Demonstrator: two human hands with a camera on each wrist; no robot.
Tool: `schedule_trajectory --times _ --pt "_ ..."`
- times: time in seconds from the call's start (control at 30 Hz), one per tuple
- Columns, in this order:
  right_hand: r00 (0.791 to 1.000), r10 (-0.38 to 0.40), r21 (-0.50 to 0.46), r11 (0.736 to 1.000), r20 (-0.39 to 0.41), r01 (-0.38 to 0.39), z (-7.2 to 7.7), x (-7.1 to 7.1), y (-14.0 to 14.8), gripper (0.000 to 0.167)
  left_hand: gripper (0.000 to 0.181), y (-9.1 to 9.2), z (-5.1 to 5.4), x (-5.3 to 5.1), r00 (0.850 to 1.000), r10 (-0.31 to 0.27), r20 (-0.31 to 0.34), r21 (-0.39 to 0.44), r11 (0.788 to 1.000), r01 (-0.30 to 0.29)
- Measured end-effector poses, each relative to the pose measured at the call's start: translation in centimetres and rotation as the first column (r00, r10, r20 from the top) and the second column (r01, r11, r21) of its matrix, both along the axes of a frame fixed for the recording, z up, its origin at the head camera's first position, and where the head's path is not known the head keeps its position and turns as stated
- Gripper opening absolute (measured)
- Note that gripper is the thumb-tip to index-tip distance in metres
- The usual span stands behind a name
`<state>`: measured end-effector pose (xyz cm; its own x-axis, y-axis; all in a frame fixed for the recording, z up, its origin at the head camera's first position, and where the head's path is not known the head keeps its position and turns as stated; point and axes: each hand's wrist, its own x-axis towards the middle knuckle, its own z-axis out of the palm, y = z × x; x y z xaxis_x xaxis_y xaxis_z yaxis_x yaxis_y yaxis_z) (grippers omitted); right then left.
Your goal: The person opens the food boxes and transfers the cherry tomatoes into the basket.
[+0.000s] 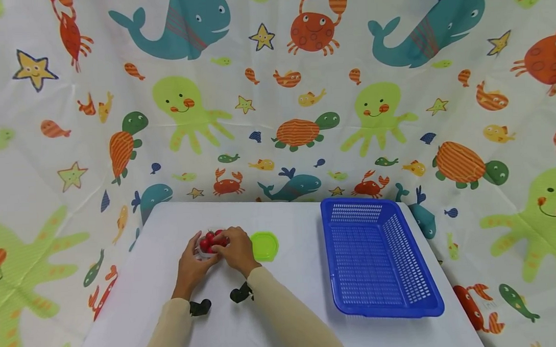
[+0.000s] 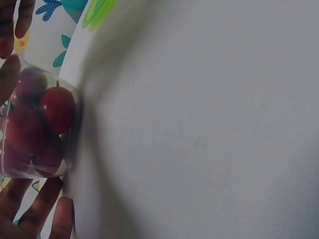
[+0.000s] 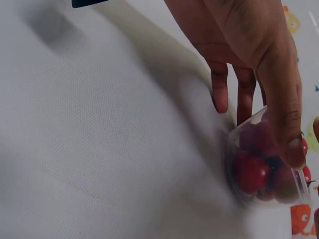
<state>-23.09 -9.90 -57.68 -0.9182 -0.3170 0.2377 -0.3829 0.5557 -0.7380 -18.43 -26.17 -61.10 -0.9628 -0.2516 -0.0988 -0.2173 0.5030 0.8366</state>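
Observation:
A small clear plastic box [image 2: 71,162] of cherry tomatoes [image 1: 208,242] is at the left of the white table. It has no lid on, and red fruit shows above its rim. My left hand [image 1: 191,268] holds it from the left side, fingers around the wall and thumb toward the front. From the right, my right hand [image 1: 238,250] grips the same box; in the right wrist view the thumb lies over the rim and the other fingers go behind the wall. A bright green lid [image 1: 264,246] lies flat just right of the right hand.
On the right of the table [image 1: 291,295] stands a large blue plastic basket [image 1: 334,273] with slotted walls. A white cloth [image 1: 275,104] printed with sea animals hangs behind and at both sides. Dark wrist mounts [image 1: 200,307] stick out between the forearms.

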Motion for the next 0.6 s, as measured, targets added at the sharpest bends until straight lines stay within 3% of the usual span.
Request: schedule_trajectory --times 0.3,0.6 --pt "0.999 0.000 0.050 0.999 0.049 -0.003 -0.1 -0.4 -1.0 0.022 0.104 0.0 0.3 0.2 1.000 0.002 0.007 0.016 1.000 -0.002" --pt "1.000 0.027 0.105 0.994 -0.005 -0.026 0.4 -0.5 -1.6 0.015 0.098 0.0 0.3 0.1 1.000 0.001 0.005 0.028 1.000 -0.001"
